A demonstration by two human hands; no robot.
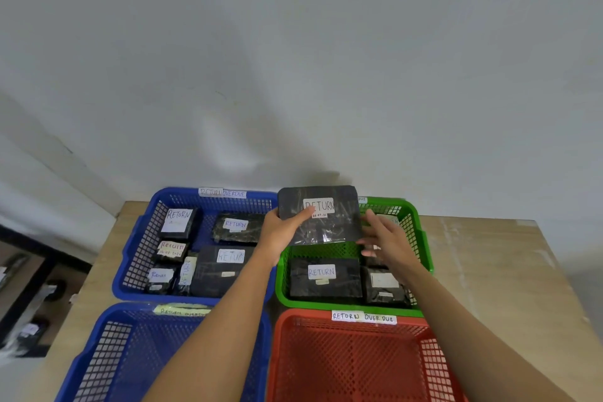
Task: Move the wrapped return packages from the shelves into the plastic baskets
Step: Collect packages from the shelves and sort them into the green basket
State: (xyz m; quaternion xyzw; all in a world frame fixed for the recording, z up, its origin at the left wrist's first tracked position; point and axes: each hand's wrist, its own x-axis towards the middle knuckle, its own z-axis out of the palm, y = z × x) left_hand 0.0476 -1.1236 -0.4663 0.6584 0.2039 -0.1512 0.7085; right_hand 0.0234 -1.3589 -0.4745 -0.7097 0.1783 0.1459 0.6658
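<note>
Four baskets sit on the table point(489, 258), and all the action is above the green basket point(421, 238) at the far right. The left hand point(280, 235) has the black wrapped package point(329, 225) clamped by its left edge, thumb on top just short of the white RETURN label point(319, 206), fingers hidden underneath. The package hangs tilted, clear of everything below it. The right hand point(383, 238) is at the package's right edge with fingers spread and loose; whether it actually touches the wrap is hard to tell.

Directly under the held package, inside the green basket, lies another labelled package point(323, 277), with a smaller package point(385, 285) just to its right beneath the right wrist. Left of the gripping hand, the far blue basket point(137, 258) holds several black packages with RETURN labels. Nearer than both hands, under the forearms, are the near blue basket point(107, 356) and the red basket point(352, 365), no packages showing in either.
</note>
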